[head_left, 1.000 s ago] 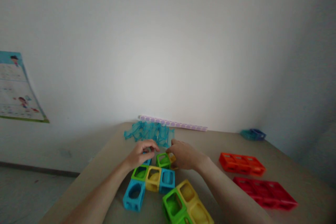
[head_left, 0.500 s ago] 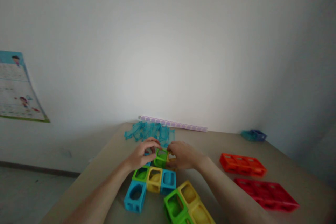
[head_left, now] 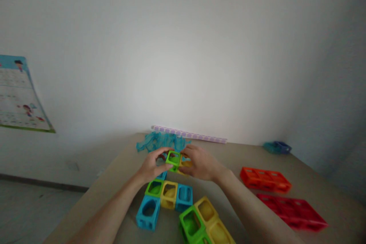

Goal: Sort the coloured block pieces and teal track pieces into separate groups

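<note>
Between my two hands is a joined pair of hollow plastic cube blocks, a green block (head_left: 174,158) on the left and a yellow block (head_left: 186,164) on the right. My left hand (head_left: 154,166) pinches the green one between thumb and fingers. My right hand (head_left: 200,162) grips the yellow one, covering much of it. The pair looks raised over the table. Just below lies a joined group with a green block (head_left: 154,188), a yellow block (head_left: 169,194) and blue blocks (head_left: 184,196). Another blue block (head_left: 148,212) sticks out at its near left.
Nearer me is a green and yellow block cluster (head_left: 206,217). At right lie an orange block strip (head_left: 265,179) and a red one (head_left: 291,211). Translucent teal pieces (head_left: 160,142) and a purple patterned strip (head_left: 190,134) are by the wall; a dark blue piece (head_left: 282,147) sits far right.
Both hands have lifted the green and yellow pair up and slightly away from the joined group. The other blocks stay where they were.
</note>
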